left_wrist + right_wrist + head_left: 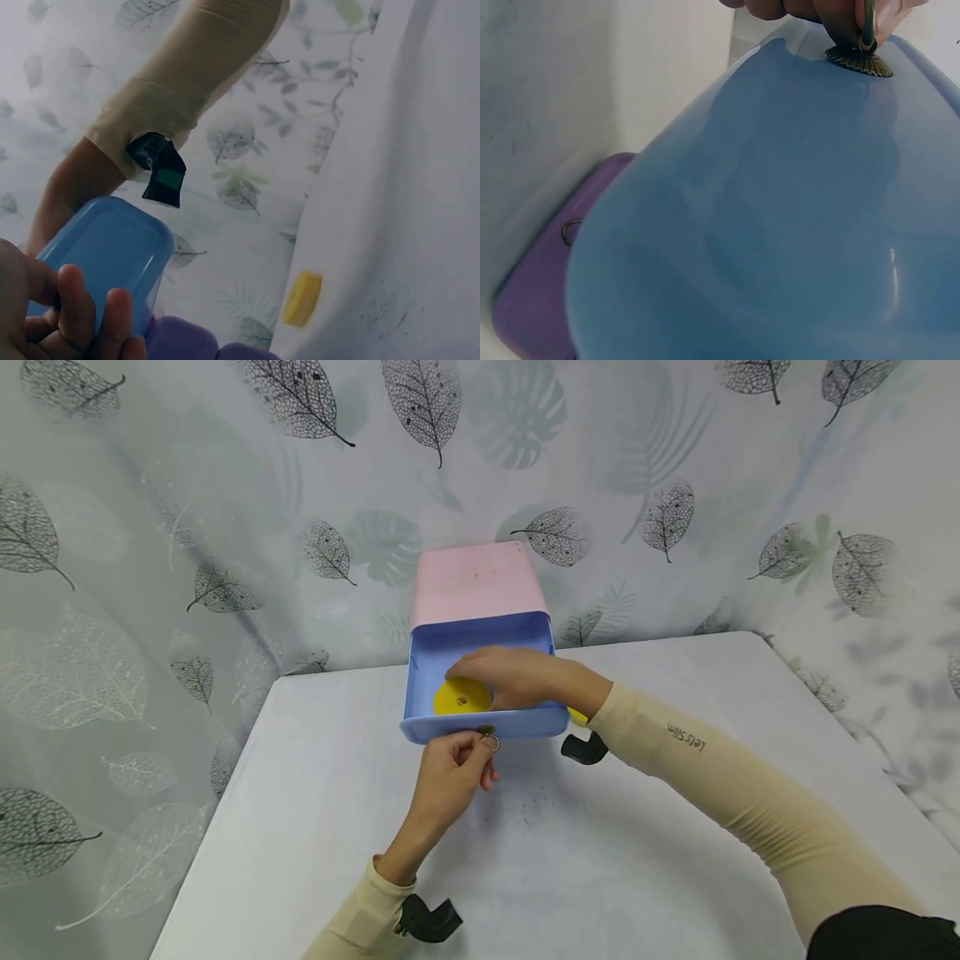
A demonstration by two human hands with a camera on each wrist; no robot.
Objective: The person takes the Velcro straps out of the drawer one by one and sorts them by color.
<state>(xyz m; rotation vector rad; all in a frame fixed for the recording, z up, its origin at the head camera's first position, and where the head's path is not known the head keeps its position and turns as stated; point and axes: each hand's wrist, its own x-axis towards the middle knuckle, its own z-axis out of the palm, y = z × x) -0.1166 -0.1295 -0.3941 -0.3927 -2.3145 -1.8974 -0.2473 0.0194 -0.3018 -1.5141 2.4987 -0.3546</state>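
A: Head view first. Container and contents?

B: A blue drawer [525, 724] is jutting from a pink-topped cabinet [480, 585]. Inside, toward the front, a yellow disc [457, 693] with a small central hole is showing; whether it is touching the drawer floor, I cannot tell.

A: Hands?

B: The right hand [517, 678] is reaching in from the drawer's right side and gripping the disc, fingers bending at its edge. The left hand [450, 772] is pinching a ring pull [496, 742] at the middle of the drawer front, thumb and forefinger closing on it.

A: Writing?

B: Black lettering [686, 737] on the beige right sleeve [735, 793] is reading "Let's Slim".

A: Left wrist view.

B: The blue drawer front is rising at lower left, the left hand's fingers curling before it. Below, purple drawers [180, 339] are peeking out. A yellow block [303, 298] is resting on the white table [427, 187], near its edge. The drawer is hiding the right hand and the disc.

A: Right wrist view?

B: The blue front is filling most of it. At the top, fingertips are holding the ring pull above its scalloped brass-toned backplate [859, 62]. At left, a purple drawer is bearing its own ring [570, 232]. The right hand's grip I cannot tell from here.
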